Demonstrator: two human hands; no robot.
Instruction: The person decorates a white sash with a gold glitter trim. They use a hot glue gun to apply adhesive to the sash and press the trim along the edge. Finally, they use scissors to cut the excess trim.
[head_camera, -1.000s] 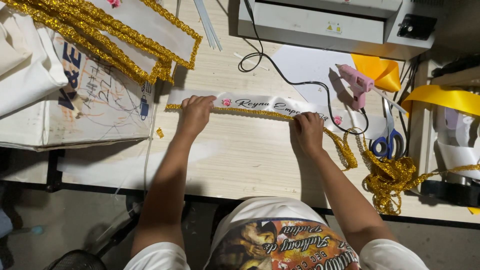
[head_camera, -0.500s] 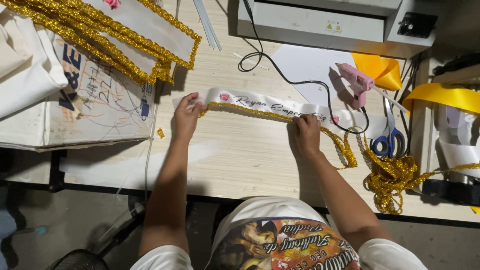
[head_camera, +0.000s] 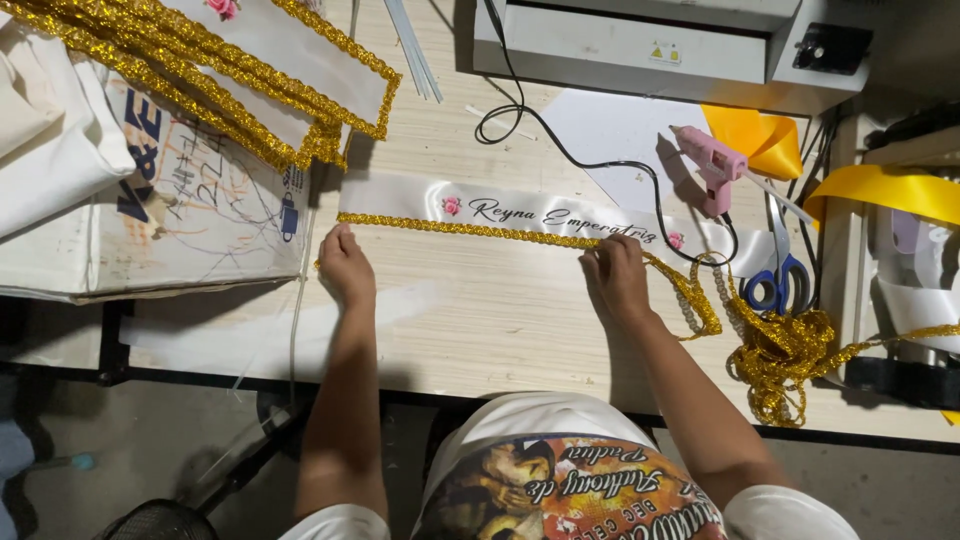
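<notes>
From the head camera, a white satin sash (head_camera: 520, 212) lies flat across the wooden desk (head_camera: 480, 320), its near edge lined with gold glitter trim (head_camera: 470, 231). The left hand (head_camera: 345, 265) pinches the trim's left end with closed fingers; the right hand (head_camera: 615, 277) presses it down, fingers bent. Bare desk stretches between the hands and the near edge. A pink glue gun (head_camera: 712, 168) and blue scissors (head_camera: 778, 285) lie right; a printed cardboard box (head_camera: 180, 215) sits left.
</notes>
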